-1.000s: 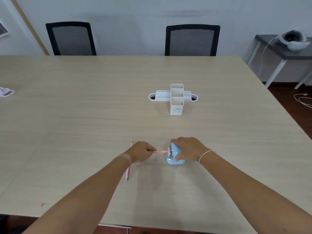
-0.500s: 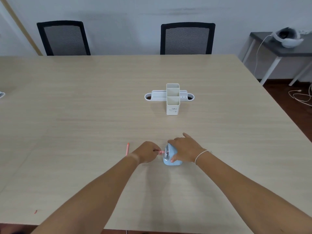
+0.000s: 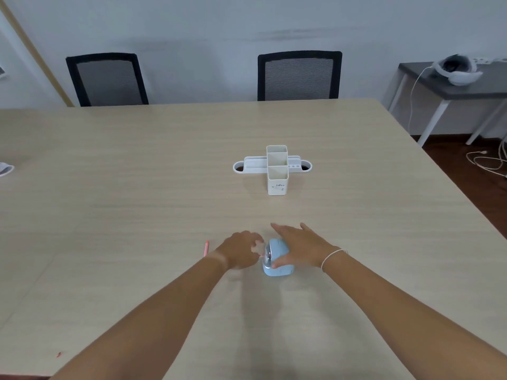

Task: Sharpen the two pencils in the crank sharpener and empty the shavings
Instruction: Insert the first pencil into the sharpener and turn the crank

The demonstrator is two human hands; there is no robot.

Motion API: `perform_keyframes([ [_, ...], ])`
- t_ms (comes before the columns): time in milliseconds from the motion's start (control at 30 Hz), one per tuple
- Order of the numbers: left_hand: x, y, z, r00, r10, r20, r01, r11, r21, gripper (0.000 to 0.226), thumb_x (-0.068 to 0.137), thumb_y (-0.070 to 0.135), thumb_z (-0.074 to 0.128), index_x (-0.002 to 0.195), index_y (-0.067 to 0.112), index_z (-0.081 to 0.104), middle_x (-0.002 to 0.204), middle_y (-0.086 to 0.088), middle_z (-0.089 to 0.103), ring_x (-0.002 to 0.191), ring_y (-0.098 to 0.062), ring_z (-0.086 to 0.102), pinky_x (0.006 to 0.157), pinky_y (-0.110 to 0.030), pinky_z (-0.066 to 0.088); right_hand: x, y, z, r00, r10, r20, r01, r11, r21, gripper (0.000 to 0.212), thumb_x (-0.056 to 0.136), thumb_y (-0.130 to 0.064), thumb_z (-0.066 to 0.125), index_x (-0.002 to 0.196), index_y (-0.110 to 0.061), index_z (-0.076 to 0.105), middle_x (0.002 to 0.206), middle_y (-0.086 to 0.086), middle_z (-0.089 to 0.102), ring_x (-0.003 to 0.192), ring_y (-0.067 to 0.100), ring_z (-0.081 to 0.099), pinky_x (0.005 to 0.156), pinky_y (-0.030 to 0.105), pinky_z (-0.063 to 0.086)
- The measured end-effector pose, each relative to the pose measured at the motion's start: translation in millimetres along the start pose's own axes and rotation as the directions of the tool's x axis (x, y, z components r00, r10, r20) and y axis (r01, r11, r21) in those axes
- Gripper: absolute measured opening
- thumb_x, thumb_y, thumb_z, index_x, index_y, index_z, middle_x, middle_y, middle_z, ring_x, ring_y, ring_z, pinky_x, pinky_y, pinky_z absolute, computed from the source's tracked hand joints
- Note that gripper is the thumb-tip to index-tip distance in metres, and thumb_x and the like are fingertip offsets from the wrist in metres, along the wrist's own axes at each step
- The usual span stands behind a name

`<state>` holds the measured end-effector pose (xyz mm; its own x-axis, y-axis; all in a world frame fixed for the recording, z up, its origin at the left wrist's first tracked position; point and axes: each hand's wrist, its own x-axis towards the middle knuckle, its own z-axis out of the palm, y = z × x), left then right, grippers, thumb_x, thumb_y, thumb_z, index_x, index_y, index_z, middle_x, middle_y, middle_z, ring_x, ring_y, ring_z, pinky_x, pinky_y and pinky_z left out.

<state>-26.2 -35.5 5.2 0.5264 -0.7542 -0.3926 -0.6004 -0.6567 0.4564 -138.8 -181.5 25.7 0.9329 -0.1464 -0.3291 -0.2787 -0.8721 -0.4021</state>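
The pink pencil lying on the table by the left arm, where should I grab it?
Pinch the pink pencil at its bare far end, coming down from above. It lies flat on the table, and its near part is hidden behind the left hand, so only that end is free.

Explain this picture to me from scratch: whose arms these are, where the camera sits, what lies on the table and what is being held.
No robot here: a person wears a camera on the head, looking down at their own arms. The right hand rests on a small blue sharpener, steadying it on the table. The left hand pinches a pink pencil at the sharpener's front; that spot is blurred. A second pencil lies beside the left wrist. Farther away stands a white desk organizer.
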Motion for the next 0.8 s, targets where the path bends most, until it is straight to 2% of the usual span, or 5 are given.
perform_keyframes([
  [67,-1.5,4.9,-8.8,0.994,0.026,-0.11,-0.03,0.999,-0.031,0.05,0.082,0.014,0.055,0.13,0.022,0.047,0.129,-0.004,0.051,0.123,-0.023,0.044,0.107,-0.038,0.037,-7.1,11.0,-8.5,0.991,0.017,-0.135,0.009,0.982,0.191,0.076,0.082,-0.045,0.061,0.143,-0.024,0.02,0.151,0.0,0.031,0.138,0.018,0.028,0.118,0.038,0.01],
  [200,-2.1,29.4,-16.8,0.966,0.159,-0.205,-0.178,0.981,-0.08,0.059,0.079,0.014,0.057,0.136,0.022,0.042,0.136,-0.003,0.046,0.129,-0.024,0.04,0.109,-0.039,0.036,-22.5,47.3,-10.3,0.896,0.214,-0.389,-0.013,0.888,0.459,0.039,0.09,-0.01,0.051,0.129,-0.015,0.049,0.131,0.008,0.056,0.123,0.023,0.049,0.106,0.029,0.034],
  [433,10.7,60.0,24.1,0.992,0.126,0.023,-0.127,0.951,0.28,0.095,0.068,0.047,0.073,0.144,0.022,0.023,0.143,-0.002,0.038,0.129,-0.029,0.037,0.105,-0.042,0.039,-21.8,70.0,32.1,0.952,0.234,-0.196,-0.186,0.954,0.233,0.039,0.09,-0.014,0.046,0.128,-0.021,0.049,0.134,0.005,0.052,0.123,0.023,0.048,0.105,0.033,0.038],
  [633,19.1,59.4,42.6,0.993,0.088,-0.073,-0.066,0.962,0.266,0.074,0.068,0.033,0.075,0.129,0.015,0.037,0.124,-0.008,0.048,0.111,-0.029,0.045,0.09,-0.04,0.048,-4.0,63.3,55.8,0.935,0.242,-0.257,-0.199,0.963,0.183,0.038,0.086,-0.008,0.044,0.121,-0.018,0.055,0.118,0.01,0.056,0.108,0.031,0.055,0.086,0.035,0.045],
  [800,22.8,55.6,45.4,0.989,0.102,-0.103,-0.067,0.952,0.3,0.07,0.071,0.032,0.074,0.128,0.013,0.038,0.122,-0.01,0.049,0.109,-0.029,0.046,0.09,-0.037,0.047,-0.9,57.9,71.7,0.909,0.326,-0.261,-0.288,0.942,0.175,0.021,0.09,-0.009,0.042,0.094,0.001,0.061,0.103,0.019,0.056,0.093,0.034,0.058,0.072,0.035,0.042],
])
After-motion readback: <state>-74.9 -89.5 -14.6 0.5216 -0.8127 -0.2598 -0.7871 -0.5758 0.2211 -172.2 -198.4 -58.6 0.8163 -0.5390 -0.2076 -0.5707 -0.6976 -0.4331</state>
